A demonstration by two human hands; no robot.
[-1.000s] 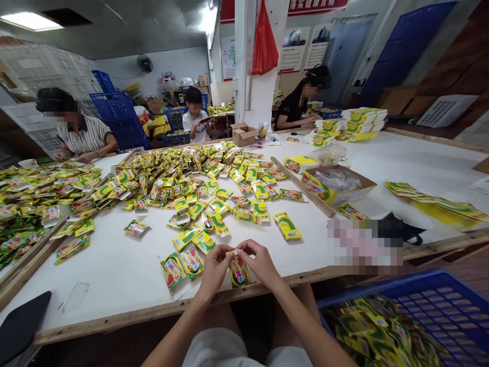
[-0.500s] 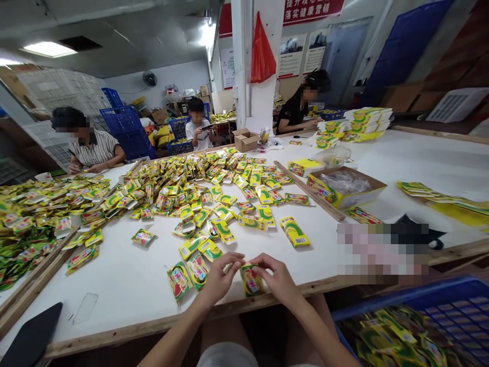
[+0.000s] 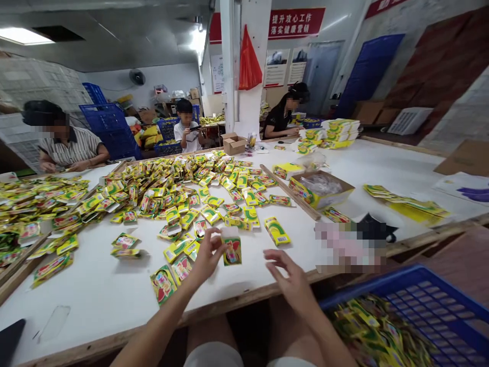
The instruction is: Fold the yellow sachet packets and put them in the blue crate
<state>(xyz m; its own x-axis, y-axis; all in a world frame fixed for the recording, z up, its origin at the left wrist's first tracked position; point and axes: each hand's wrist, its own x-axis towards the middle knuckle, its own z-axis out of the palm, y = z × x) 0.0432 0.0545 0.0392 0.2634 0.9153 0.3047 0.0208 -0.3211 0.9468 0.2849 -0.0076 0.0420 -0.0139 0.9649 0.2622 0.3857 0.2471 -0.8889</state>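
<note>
My left hand (image 3: 206,257) pinches a small yellow and green packet (image 3: 232,250) by its left edge and holds it upright just above the white table (image 3: 103,290). My right hand (image 3: 291,278) hovers to the right of it with fingers spread and nothing in them. Two more packets (image 3: 170,278) lie flat on the table just left of my left hand. A yellow packet (image 3: 277,230) lies beyond my right hand. A big heap of the same packets (image 3: 183,186) covers the middle of the table.
A blue crate (image 3: 416,311) full of packets stands at my lower right. An open cardboard box (image 3: 321,188) and a wooden slat (image 3: 290,192) lie to the right of the heap. Three other people sit at the far side. Another packet pile (image 3: 34,209) fills the left.
My right hand has let go of the packet and moved off to the right, opening. My left hand has lifted the packet up. The view has shifted right.
</note>
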